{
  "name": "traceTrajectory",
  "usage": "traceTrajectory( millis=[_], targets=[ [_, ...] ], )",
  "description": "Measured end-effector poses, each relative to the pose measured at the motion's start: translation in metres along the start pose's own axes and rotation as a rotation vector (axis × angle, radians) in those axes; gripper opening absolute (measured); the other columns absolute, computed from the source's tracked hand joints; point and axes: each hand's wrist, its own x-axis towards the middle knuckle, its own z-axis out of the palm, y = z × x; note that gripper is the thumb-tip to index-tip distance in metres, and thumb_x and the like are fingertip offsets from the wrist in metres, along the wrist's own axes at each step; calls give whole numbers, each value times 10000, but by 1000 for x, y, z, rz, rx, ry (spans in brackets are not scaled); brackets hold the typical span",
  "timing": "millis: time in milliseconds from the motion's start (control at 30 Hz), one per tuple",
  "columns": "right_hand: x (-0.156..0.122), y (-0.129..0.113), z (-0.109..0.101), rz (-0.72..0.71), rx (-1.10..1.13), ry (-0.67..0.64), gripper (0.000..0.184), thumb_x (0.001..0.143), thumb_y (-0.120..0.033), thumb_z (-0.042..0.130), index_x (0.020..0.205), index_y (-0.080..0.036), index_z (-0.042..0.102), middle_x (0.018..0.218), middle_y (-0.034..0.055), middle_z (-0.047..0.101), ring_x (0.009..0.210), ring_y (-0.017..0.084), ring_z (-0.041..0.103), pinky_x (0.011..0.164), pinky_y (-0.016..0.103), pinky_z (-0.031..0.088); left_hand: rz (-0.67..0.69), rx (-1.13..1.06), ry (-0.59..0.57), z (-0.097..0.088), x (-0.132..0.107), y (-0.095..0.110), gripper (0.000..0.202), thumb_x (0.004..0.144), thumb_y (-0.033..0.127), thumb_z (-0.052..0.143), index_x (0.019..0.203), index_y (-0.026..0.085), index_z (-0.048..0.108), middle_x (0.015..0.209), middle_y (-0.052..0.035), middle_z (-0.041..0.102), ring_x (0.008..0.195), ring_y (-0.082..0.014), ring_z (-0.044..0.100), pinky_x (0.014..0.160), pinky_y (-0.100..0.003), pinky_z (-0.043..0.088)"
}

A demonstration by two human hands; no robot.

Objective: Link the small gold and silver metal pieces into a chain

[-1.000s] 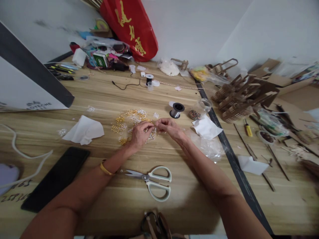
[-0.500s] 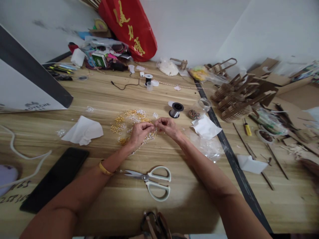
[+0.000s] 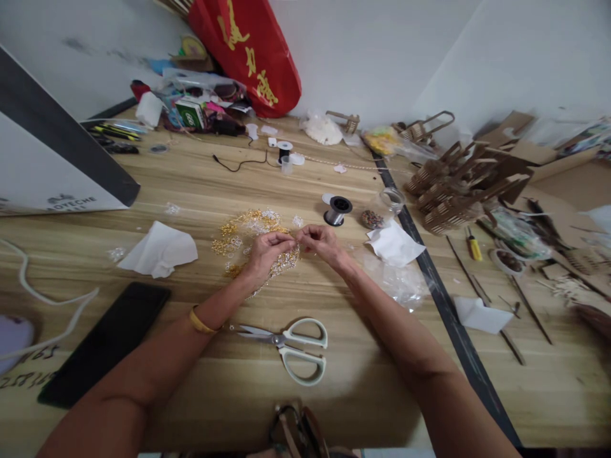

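Observation:
My left hand and my right hand meet fingertip to fingertip above a wooden table. Both are pinched shut on a strand of small gold and clear beads that hangs down under the left hand. Just behind the hands lies a loose pile of gold and clear beads. A yellow band sits on my left wrist.
White-handled scissors lie in front of my arms. A black phone and a white tissue lie to the left. A thread spool, a jar of beads, paper and plastic wrap sit to the right. Wooden model parts crowd the far right.
Both hands have drifted slightly up the table while staying pinched together. The bead strand under the left hand hangs a little differently.

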Motion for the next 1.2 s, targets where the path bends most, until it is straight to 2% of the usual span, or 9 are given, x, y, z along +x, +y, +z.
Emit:
traceTrajectory(
  millis=[467, 733, 900, 1200],
  targets=[
    [-1, -4, 2, 32, 44, -24, 304, 706, -456, 662, 728, -155, 624, 594, -21, 545, 546, 87, 456, 523, 220, 382, 55, 91, 29, 1, -2, 5, 198, 583, 269, 783, 702, 132, 704, 607, -5, 656, 573, -108, 562, 580, -234, 445],
    [-1, -7, 2, 48, 54, -10, 325, 687, -471, 675, 705, -151, 626, 629, -10, 575, 551, 82, 466, 538, 225, 411, 43, 29, -4, 0, -2, 2, 272, 595, 327, 797, 757, 127, 712, 692, -37, 708, 636, -136, 625, 652, -268, 499],
    [-2, -6, 3, 41, 50, -1, 310, 700, -456, 676, 694, -151, 620, 575, -27, 530, 530, 83, 454, 514, 222, 382, 35, 60, -9, 0, -2, 0, 274, 565, 271, 826, 777, 136, 718, 734, -37, 718, 662, -136, 629, 649, -258, 487],
    [0, 2, 2, 75, 100, -20, 302, 692, -452, 678, 716, -156, 628, 587, -26, 534, 527, 83, 443, 531, 229, 396, 54, 123, 34, -2, 0, -2, 201, 580, 249, 797, 733, 143, 720, 684, -24, 703, 635, -132, 609, 634, -261, 480]
  ],
)
